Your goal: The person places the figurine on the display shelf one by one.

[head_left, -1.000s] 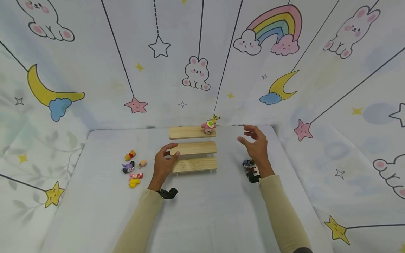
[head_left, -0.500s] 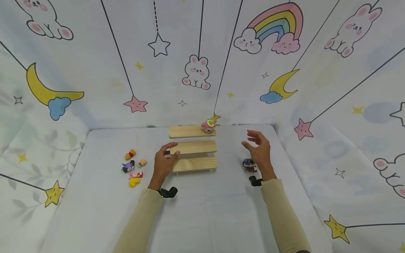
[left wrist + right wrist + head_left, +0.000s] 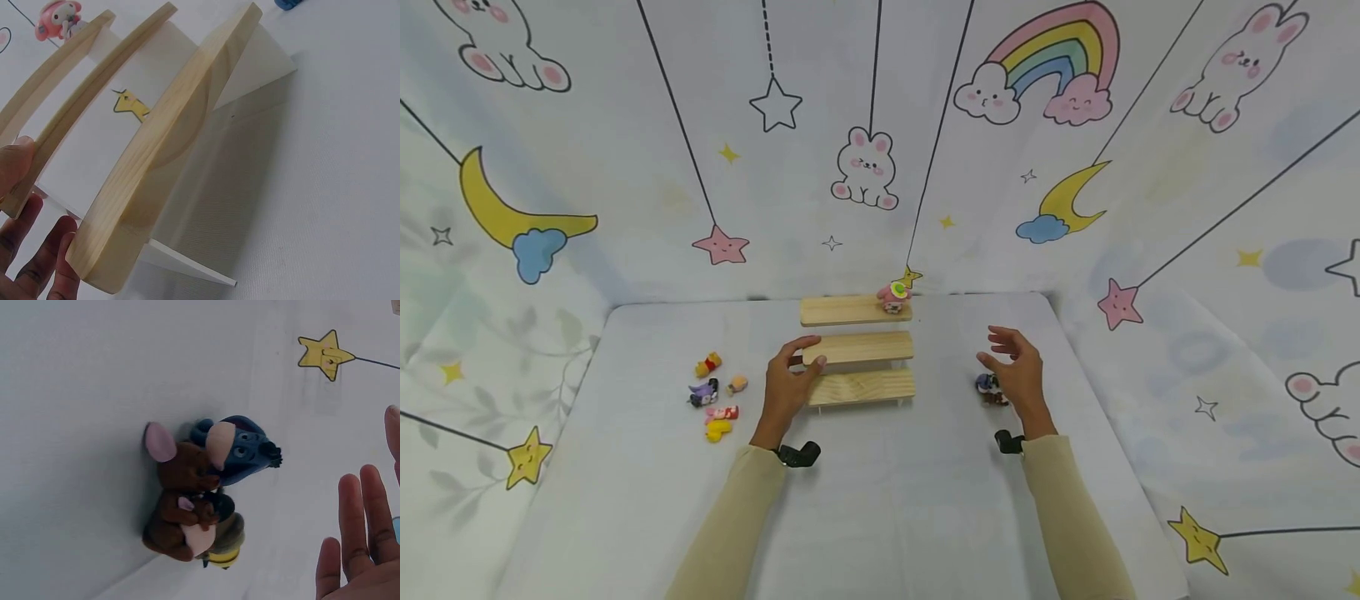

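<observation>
A three-tier wooden display shelf (image 3: 861, 386) with white side supports stands at the table's middle. My left hand (image 3: 785, 396) grips the left end of its middle board (image 3: 865, 347), thumb on top and fingertips beneath. On the top board's right end sits a pink-hooded figurine (image 3: 892, 297). My right hand (image 3: 1021, 379) hovers with loosely bent fingers, holding nothing, beside a few toy figurines (image 3: 991, 388). In the right wrist view these include a brown kangaroo figurine (image 3: 172, 522) and a blue donkey figurine (image 3: 240, 450), lying close together; another, partly hidden, shows yellow.
Left of the shelf lie several small figurines: a yellow-and-red bear (image 3: 708, 364), a purple-and-black one (image 3: 703, 392), a peach one (image 3: 737, 384), a pink-and-red one (image 3: 722, 413) and a yellow one (image 3: 718, 430). A printed cloth backdrop (image 3: 820, 192) rises behind the white table (image 3: 880, 517).
My right hand has drawn back toward me and slightly right, lowering nearer the figurines there. The left hand keeps its hold on the shelf.
</observation>
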Tool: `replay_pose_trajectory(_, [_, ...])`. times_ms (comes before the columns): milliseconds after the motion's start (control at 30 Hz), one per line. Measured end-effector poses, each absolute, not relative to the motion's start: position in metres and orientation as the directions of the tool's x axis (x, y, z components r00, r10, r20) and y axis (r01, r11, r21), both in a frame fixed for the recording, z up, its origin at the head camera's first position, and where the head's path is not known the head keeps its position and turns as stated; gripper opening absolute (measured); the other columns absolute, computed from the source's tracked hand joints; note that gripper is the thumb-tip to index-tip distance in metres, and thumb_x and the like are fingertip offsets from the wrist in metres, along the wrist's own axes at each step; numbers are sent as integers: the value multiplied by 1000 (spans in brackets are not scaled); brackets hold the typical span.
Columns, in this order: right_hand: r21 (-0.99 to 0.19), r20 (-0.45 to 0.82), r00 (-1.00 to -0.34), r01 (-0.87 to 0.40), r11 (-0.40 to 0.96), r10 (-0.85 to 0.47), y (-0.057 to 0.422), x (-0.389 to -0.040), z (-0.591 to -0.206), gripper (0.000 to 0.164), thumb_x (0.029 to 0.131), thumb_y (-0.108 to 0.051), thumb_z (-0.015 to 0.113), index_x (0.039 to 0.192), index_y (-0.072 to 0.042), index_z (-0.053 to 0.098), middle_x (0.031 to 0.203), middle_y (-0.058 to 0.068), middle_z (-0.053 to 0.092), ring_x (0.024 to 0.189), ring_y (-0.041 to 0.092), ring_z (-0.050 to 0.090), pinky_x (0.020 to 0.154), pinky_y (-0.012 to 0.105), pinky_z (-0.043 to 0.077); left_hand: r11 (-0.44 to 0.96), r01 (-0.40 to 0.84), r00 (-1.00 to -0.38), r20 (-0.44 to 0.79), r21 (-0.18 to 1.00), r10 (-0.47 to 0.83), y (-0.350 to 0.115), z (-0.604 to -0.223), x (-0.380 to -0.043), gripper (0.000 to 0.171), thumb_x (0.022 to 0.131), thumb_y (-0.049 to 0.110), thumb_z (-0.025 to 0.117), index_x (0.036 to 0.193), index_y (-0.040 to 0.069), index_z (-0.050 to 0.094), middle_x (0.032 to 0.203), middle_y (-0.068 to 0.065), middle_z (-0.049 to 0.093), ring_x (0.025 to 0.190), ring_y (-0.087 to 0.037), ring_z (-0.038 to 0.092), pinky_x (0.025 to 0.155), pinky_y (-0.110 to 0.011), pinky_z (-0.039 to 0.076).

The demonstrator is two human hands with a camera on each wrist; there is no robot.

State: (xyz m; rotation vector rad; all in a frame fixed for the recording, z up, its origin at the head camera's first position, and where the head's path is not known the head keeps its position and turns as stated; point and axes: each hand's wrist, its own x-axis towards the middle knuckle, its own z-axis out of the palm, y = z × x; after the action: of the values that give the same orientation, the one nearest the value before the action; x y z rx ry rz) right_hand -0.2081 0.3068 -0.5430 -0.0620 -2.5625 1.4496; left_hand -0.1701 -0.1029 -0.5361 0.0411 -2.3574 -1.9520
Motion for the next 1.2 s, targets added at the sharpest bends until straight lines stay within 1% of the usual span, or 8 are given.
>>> replay_pose_trajectory(100, [-826,132,-984,-41,562,121,310,-205,-551,55,82,-26,83,133,-27,61,129,0,66,115,25,61,108,55,35,176,22,-996,37,984,-81,-103,-547,-175,41,94,19,71,133,12,63,146,-10,51,119,-44,54,89,-46,48])
replay_pose_trajectory(233, [-804,101,-990,-24,595,96,313,-200,-559,53,81,-24,83,130,-27,63,129,1,66,117,25,61,109,55,36,174,22,-994,40,985,-104,-104,-565,-182,40,92,27,72,131,22,64,145,-1,52,117,-35,56,90,-44,47])
replay_pose_trajectory(367, [-788,66,-995,-7,616,72,317,-196,-566,50,81,-21,83,128,-27,64,129,3,65,120,26,59,105,54,41,180,40,-992,62,983,-114,-105,-571,-184,39,90,35,74,128,29,66,142,6,54,113,-28,57,89,-42,49])
replay_pose_trajectory(533, [-776,28,-998,18,630,63,322,-190,-573,52,80,-18,84,129,-20,64,129,10,64,123,28,56,104,55,41,180,43,-992,64,983,-113,-105,-573,-185,39,90,36,75,127,31,66,140,7,55,113,-27,57,88,-43,49])
replay_pose_trajectory(667, [-774,16,-998,24,633,57,326,-187,-578,54,80,-18,84,130,-18,64,130,8,63,126,29,54,105,56,39,184,49,-991,70,982,-114,-105,-573,-185,39,90,36,75,127,30,66,139,6,55,113,-26,56,88,-43,49])
replay_pose_trajectory(800, [-748,18,-999,20,663,51,327,-187,-582,54,79,-19,85,130,-18,64,129,5,64,130,31,50,109,58,34,175,45,-991,66,984,-118,-106,-573,-184,39,89,35,75,127,29,66,140,6,55,112,-25,57,87,-43,49])
replay_pose_trajectory(967, [-707,27,-998,17,707,51,329,-188,-585,53,78,-19,86,127,-18,66,128,3,65,131,31,48,111,59,30,174,18,-992,39,985,-119,-106,-573,-184,39,89,37,75,127,31,66,142,7,53,113,-24,56,88,-41,49])
replay_pose_trajectory(1200, [-674,59,-997,-3,738,51,331,-188,-592,51,75,-17,88,123,-21,70,125,4,66,130,31,46,106,56,37,185,5,-991,29,983,-128,-105,-573,-184,38,89,37,75,126,33,66,140,8,54,113,-24,57,89,-42,49])
